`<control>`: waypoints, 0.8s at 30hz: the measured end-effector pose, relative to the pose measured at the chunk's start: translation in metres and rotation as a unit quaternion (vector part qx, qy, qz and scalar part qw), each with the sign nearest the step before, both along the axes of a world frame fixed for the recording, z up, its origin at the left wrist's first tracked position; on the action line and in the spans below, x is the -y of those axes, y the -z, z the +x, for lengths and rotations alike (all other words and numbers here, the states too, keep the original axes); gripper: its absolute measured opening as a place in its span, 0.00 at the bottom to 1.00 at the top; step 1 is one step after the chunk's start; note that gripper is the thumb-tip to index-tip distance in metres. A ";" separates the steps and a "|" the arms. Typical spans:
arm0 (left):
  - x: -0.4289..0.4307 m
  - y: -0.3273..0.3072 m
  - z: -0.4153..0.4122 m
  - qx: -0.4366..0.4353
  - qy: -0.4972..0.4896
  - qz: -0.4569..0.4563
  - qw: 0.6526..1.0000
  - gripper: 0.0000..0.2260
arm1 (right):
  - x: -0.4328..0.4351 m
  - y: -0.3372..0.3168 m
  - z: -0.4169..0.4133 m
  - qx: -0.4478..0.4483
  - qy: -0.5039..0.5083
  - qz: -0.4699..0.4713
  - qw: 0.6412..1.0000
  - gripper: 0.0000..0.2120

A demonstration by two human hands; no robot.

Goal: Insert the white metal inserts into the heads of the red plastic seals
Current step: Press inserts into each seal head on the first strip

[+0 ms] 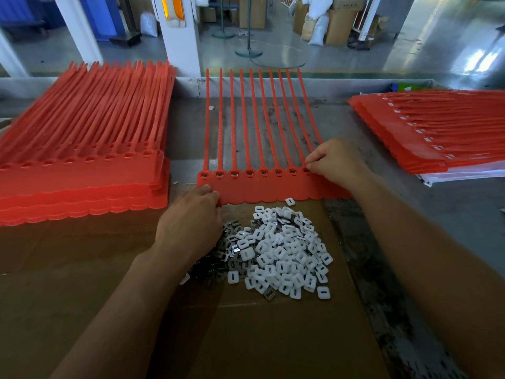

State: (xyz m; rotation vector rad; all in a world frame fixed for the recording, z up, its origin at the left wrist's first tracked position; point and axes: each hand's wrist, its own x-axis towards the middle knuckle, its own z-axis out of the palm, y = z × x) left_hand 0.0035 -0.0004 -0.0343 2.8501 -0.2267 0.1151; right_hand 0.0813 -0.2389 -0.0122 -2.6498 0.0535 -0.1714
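Left hand (191,217): fingers curled over the near left edge of the strip of red seals (273,190), gripping it.
Right hand (337,161): fingertips drawn together in a pinch on the eighth head from the left. Whether an insert sits under them is hidden.
Strip of red seals: ten joined seals lying flat at the middle of the tabletop (404,214), tails pointing away from the person. The seven heads left of the right hand show pale inserts.
Pile of white inserts (281,250): loose heap just nearer than the strip, between the forearms, with dark metal faces showing on its left side.
Single insert (289,201): apart from the heap, beside the strip's near edge.
Cardboard sheet (273,337): brown, under the heap.
Left stack (82,160): red seals, heads with open holes.
Right stack (437,132): red seals, heads showing white.
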 end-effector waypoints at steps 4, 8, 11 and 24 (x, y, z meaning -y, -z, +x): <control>0.000 0.000 0.000 0.002 -0.002 -0.002 1.000 0.14 | -0.010 -0.008 -0.014 0.045 -0.025 0.050 0.997 0.08; 0.000 0.001 0.001 0.005 0.002 0.001 1.000 0.14 | -0.044 -0.017 -0.041 0.014 -0.164 0.042 0.985 0.07; 0.000 0.001 0.000 0.006 0.006 0.005 1.000 0.14 | -0.070 -0.018 -0.061 -0.044 -0.264 0.010 0.963 0.09; 0.000 0.000 0.000 0.000 0.009 -0.007 1.000 0.12 | -0.098 0.000 -0.070 -0.038 -0.278 -0.051 0.958 0.06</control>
